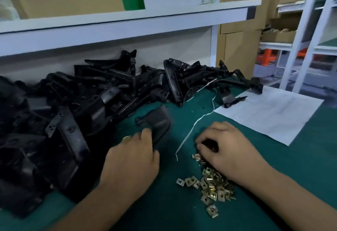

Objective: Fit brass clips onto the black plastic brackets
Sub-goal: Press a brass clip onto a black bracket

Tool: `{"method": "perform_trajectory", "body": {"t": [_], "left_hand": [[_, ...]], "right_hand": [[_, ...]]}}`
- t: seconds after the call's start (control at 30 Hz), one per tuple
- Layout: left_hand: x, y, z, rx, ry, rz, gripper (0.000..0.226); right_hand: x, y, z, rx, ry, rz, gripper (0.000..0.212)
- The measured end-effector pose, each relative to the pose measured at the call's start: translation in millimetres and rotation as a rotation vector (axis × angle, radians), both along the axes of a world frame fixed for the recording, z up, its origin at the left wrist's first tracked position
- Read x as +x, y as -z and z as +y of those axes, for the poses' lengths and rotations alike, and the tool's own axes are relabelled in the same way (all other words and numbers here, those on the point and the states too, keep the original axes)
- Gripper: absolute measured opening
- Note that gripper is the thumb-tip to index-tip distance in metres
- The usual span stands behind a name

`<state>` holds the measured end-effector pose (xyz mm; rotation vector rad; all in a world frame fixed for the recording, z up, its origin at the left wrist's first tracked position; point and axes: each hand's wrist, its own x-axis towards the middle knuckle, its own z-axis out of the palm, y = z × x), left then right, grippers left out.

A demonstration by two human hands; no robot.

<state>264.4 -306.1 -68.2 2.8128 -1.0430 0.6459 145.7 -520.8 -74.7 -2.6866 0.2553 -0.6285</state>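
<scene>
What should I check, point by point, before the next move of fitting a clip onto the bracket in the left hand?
1. Bracket held: the left hand grips one black bracket on the green mat. Ok.
2. Clip picked: the right hand curls over the top of the pile of brass clips; its fingers hide whether exactly one clip is held. Cannot tell.
3. Clip supply: many loose clips lie by the right hand. Ok.
4. Bracket's clip seat facing the right hand: blurred. Cannot tell.
5. Path between the hands: a white strip lies across it. Not ok.
6. More brackets ready: the bracket heap lies at left. Ok.
</scene>
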Motion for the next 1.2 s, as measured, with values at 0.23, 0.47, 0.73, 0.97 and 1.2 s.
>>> {"method": "perform_trajectory", "body": {"t": [0.23, 0.47, 0.73, 0.97, 1.2], "left_hand": [[13.2, 14.5, 10.2, -0.294, 0.011, 0.316, 0.045], [17.3, 8.5, 12.7, -0.359, -0.098, 0.297, 0.070], [-12.9, 2.4, 10.2, -0.248, 0.263, -0.034, 0.059], [-21.0, 3.5, 3.2, -0.059, 0.402, 0.103, 0.045], [-24.8, 4.0, 4.6, -0.198, 0.597, 0.411, 0.080]], "right_hand": [[0.6, -2.4, 5.9, 0.131, 0.092, 0.010, 0.011], [1.2, 2.1, 9.5, 0.243, 0.083, -0.113, 0.015], [1.5, -0.2, 7.3, 0.765, -0.108, -0.351, 0.011], [-3.6, -10.8, 18.5, 1.114, -0.369, -0.356, 0.024], [-5.4, -10.8, 35.8, 1.183, -0.519, -0.253, 0.020]]}}
